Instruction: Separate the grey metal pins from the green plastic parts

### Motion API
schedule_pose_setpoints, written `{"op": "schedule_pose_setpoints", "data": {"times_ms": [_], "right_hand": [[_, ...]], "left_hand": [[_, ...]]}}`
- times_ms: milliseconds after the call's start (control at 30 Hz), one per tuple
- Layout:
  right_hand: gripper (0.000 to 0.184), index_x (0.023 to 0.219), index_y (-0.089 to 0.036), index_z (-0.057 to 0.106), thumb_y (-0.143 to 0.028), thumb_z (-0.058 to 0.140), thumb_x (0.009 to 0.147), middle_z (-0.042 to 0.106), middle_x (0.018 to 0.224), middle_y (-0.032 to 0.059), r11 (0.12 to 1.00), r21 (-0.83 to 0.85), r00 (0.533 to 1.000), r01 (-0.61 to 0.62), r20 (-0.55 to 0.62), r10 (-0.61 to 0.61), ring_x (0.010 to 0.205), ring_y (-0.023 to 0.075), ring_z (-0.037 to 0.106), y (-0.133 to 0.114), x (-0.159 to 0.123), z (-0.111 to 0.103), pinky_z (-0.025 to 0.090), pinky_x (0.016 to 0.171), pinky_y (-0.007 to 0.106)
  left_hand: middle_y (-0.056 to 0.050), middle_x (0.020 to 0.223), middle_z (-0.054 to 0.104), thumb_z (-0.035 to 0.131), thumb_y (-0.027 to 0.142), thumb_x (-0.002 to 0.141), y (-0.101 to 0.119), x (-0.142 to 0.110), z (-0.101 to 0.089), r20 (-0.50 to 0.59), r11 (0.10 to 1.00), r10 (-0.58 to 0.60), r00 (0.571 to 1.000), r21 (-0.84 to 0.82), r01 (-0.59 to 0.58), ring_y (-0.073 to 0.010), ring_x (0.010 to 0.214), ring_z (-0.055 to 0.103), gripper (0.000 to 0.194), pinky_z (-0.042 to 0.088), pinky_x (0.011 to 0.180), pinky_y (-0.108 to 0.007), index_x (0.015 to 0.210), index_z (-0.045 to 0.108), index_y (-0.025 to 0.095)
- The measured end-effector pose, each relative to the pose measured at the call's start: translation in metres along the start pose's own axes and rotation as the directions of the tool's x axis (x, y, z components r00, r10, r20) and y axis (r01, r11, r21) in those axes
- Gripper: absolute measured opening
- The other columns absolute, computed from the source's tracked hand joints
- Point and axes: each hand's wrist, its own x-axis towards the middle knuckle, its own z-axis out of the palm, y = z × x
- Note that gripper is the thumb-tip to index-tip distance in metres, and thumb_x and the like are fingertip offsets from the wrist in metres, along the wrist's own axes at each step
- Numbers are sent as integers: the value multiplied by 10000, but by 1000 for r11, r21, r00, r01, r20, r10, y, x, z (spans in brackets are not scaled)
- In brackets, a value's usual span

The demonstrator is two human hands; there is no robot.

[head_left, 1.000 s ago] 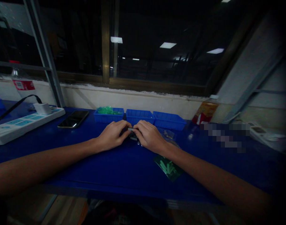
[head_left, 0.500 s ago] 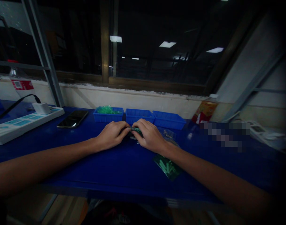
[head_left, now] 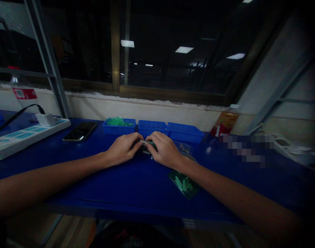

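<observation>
Over the middle of the blue table, my left hand (head_left: pixel 123 148) and my right hand (head_left: pixel 164 148) meet at a small green part (head_left: pixel 150 142) that looks like a circuit board. My right hand's thumb and fingers are closed around it and cover most of it. A thin light-grey edge (head_left: pixel 144 141) sticks out towards my left hand, whose thumb and forefinger pinch at its end. Below the fingers shows a small dark and metallic piece (head_left: pixel 147 152), mostly hidden. Beside my right wrist lies a clear bag with pale green strips (head_left: pixel 183 184).
Three blue bins (head_left: pixel 153 128) line the back; the left bin holds green plastic (head_left: pixel 116 121). A phone (head_left: pixel 80 131) and a white power strip (head_left: pixel 30 134) lie left, near a bottle (head_left: pixel 19 88). Behind my right hand is another clear bag (head_left: pixel 186 148). An orange packet (head_left: pixel 224 123) leans at the wall.
Both hands stay almost in place. The small green part has tilted slightly between my fingers, and more of its light-grey edge shows.
</observation>
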Motion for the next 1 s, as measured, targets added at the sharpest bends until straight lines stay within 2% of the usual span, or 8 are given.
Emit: {"op": "schedule_pose_setpoints", "data": {"times_ms": [133,267,467,700,867,1000], "right_hand": [[147,896,-151,501,-276,478,822,547,849,61,1000,16,1000,13,12,-13,790,167,492,-1,0,-2,378,706,298],[118,886,-156,508,-242,445,838,545,833,62,999,-1,999,32,25,-32,778,171,486,-1,0,-2,372,695,300],[177,872,-144,522,-257,385,872,555,819,73,1000,-10,1000,18,5,-18,767,170,484,0,0,0,366,690,301],[228,779,-157,515,-229,327,886,530,752,54,1000,12,999,19,30,-19,710,151,460,0,0,-2,359,672,295],[159,897,-149,492,-289,443,838,540,822,59,997,79,1000,16,8,-16,767,162,488,-2,0,-3,378,705,302],[119,904,-160,492,-245,454,831,544,838,58,997,72,999,31,9,-32,782,164,497,-2,-1,-2,382,707,307]], "left_hand": [[-28,776,612,336,280,899,0,1,-1,39,1000,-8,999,23,7,-138,691,573,223,425,639,-270,860,516,155],[-19,725,606,321,295,902,0,1,-1,71,999,-31,997,41,28,-138,646,569,251,415,606,-265,823,515,158],[-33,827,610,414,263,858,0,-1,-1,14,999,-22,1000,-45,22,-143,728,581,220,441,646,-271,1049,433,155],[-27,774,600,393,247,868,0,-1,0,12,999,32,999,-23,-31,-135,692,567,156,438,633,-269,963,475,154],[-27,767,602,343,263,895,0,-1,0,11,1000,24,1000,18,-24,-138,683,570,184,425,619,-265,894,492,156],[-17,706,588,324,285,899,0,0,-1,50,999,8,999,52,-11,-135,632,556,227,417,598,-264,842,501,156]]}}
